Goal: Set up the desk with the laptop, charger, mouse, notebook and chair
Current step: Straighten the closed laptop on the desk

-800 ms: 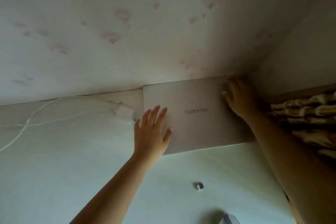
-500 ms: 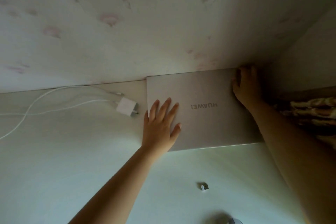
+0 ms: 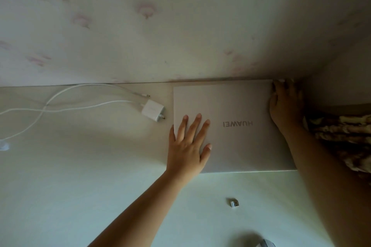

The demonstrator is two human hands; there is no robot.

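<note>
A closed silver laptop (image 3: 239, 106) lies flat on the white desk (image 3: 80, 176), its back edge against the wall. My left hand (image 3: 186, 146) rests flat on the lid's near left part with fingers spread and straight. My right hand (image 3: 285, 104) lies at the laptop's far right corner, its fingers reaching over the back edge. A white charger plug (image 3: 153, 110) with its coiled white cable (image 3: 60, 102) lies on the desk left of the laptop. A grey mouse (image 3: 266, 243) peeks in at the bottom edge.
A small USB dongle (image 3: 233, 203) sits on the desk in front of the laptop. Flowered wallpaper (image 3: 160, 26) backs the desk. A side wall (image 3: 345, 78) and patterned fabric (image 3: 345, 136) close in on the right.
The view has shifted, so the laptop and charger sit more to the right and lower in frame. Both hands stay on the laptop, in about the same places.
</note>
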